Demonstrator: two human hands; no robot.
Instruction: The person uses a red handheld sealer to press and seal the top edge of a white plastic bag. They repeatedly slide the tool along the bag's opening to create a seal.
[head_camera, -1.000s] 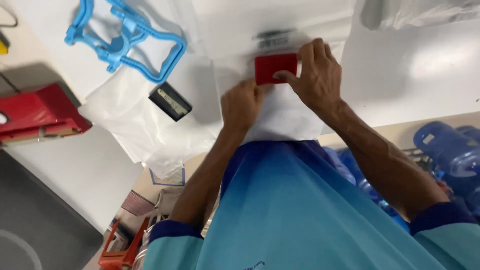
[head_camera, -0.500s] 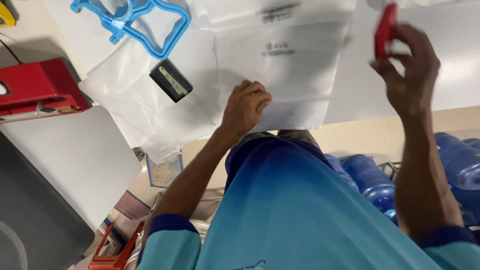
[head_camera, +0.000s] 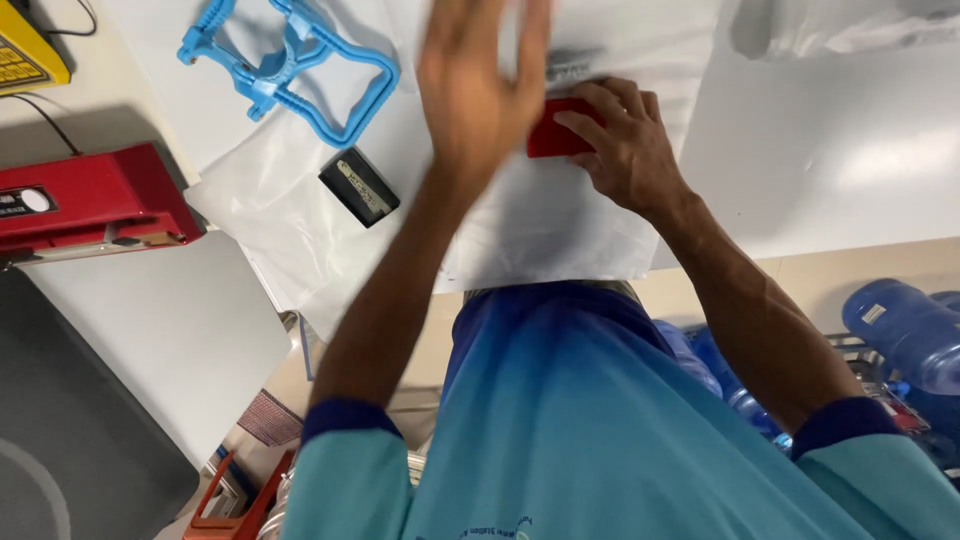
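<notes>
Where hands work, white table

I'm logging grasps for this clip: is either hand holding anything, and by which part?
The right hand grips the small red block by its right end, on the white bag. The raised left hand holds nothing.

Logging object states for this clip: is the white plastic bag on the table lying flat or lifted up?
Flat. The white bag lies spread on the table, and the right hand presses a red block on it.
</notes>
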